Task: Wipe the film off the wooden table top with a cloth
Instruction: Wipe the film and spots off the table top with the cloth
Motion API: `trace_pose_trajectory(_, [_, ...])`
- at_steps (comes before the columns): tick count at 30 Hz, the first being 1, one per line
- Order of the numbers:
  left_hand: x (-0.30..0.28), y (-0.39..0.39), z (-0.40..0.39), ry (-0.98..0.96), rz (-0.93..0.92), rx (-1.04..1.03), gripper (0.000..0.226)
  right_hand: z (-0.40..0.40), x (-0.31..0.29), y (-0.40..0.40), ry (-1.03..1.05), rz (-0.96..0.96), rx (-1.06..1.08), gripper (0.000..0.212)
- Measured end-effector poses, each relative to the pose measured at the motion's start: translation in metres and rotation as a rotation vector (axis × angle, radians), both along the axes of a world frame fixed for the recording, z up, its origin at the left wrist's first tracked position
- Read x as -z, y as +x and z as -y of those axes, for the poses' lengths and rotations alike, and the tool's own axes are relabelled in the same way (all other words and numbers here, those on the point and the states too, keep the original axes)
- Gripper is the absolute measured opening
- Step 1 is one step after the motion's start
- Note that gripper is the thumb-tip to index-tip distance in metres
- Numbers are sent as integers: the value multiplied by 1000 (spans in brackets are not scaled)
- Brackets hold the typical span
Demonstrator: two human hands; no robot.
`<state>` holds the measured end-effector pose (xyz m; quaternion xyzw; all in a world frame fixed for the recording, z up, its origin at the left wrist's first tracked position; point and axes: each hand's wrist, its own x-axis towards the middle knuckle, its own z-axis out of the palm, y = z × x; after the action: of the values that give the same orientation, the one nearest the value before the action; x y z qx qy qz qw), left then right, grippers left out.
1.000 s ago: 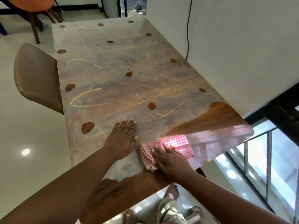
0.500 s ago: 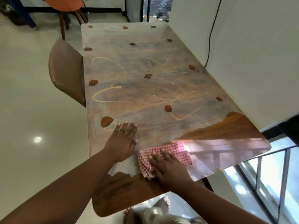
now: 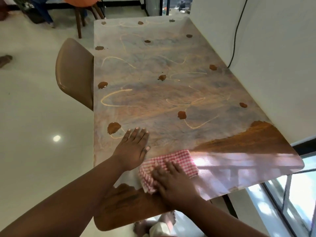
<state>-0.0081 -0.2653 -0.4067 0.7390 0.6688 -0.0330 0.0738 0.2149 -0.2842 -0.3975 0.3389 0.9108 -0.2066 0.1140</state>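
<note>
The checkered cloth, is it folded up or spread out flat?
Folded. The red-and-white checkered cloth forms a small thick pad under the right hand, with a doubled edge showing nearest the person.

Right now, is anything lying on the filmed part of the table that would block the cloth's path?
Only the left hand, flat on the film beside the checked cloth. Beyond it the table top carries just brown blobs and pale streaks, no objects.

The wooden table top (image 3: pixel 171 93) carries a pale film (image 3: pixel 153 69) with brown blotches (image 3: pixel 181 115), a red-checked cloth (image 3: pixel 177 159) near its front edge, and both hands flat on it.
</note>
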Motion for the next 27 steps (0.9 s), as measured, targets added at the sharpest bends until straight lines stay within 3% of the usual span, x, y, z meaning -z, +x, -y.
trace_pose_trajectory(3, [-7, -5, -5, 22, -33, 5, 61, -3, -8, 27, 144, -4, -147, 44])
trace_pose_trajectory(7, [-10, -19, 1, 22, -67, -27, 66, -33, -5, 53, 56, -18, -62, 41])
trace_pose_trajectory(12, [-9, -33, 26, -4, -85, -47, 70, -21, 8, -1, 33, -37, 78, 54])
trace_pose_trajectory(17, [-7, -58, 42, -13, -129, -57, 63, 42, -2, -46, -44, -82, -59, 57])
trace_pose_trajectory(19, [-8, -73, 53, -22, -133, -57, 63, 55, -10, -34, 31, -29, -80, 48])
trace_pose_trajectory(21, [-11, -90, 65, -13, -130, -68, 63, 59, -17, -21, 94, 43, -20, 45])
trace_pose_trajectory(23, [-13, -102, 72, -1, -125, -70, 61, 55, -17, -14, 12, 81, 35, 52])
trace_pose_trajectory(27, [-15, -124, 94, 12, -102, -39, 60, 60, -7, -76, 102, 84, 190, 53])
